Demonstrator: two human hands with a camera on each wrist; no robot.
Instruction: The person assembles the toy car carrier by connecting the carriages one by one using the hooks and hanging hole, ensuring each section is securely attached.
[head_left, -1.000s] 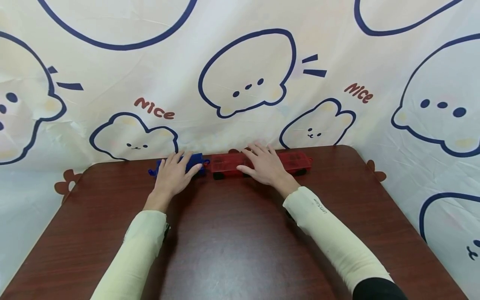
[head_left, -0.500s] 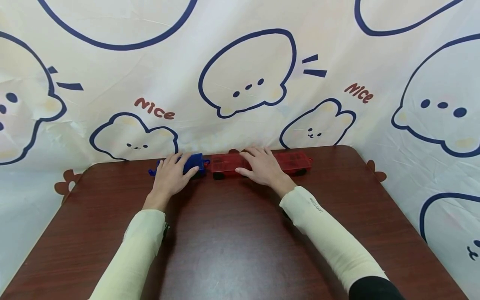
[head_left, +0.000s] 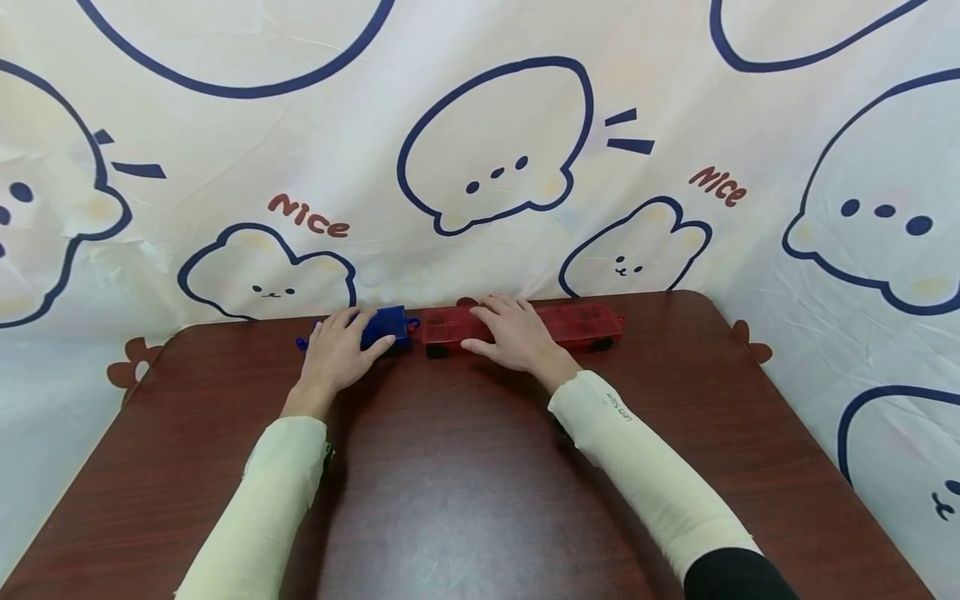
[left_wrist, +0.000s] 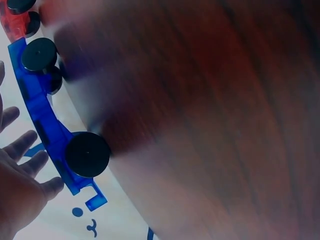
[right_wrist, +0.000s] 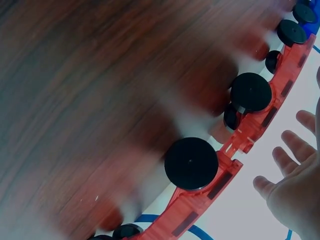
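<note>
A blue toy train car (head_left: pixel 390 325) with black wheels stands at the table's far edge, joined on its right to a red toy train car (head_left: pixel 444 327). A second red car (head_left: pixel 588 323) is hooked behind that one, making one row. My left hand (head_left: pixel 335 354) lies over the blue car with fingers spread; in the left wrist view its fingertips are right at the car's top. My right hand (head_left: pixel 517 336) is over the red cars, hiding their joint from the head view. The right wrist view shows its fingers loosely extended, apart from the red cars, with the coupling (right_wrist: pixel 240 142) visible.
The dark brown wooden table (head_left: pixel 450 475) extends from the row toward me. Behind its far edge hangs a white cloth (head_left: pixel 480 267) with cartoon drawings, which also covers both sides. A blue hook (left_wrist: pixel 95 200) sticks out from the blue car's free end.
My right hand has slid a little left along the red cars. The left hand has shifted slightly left and toward me. The train cars stay in the same place.
</note>
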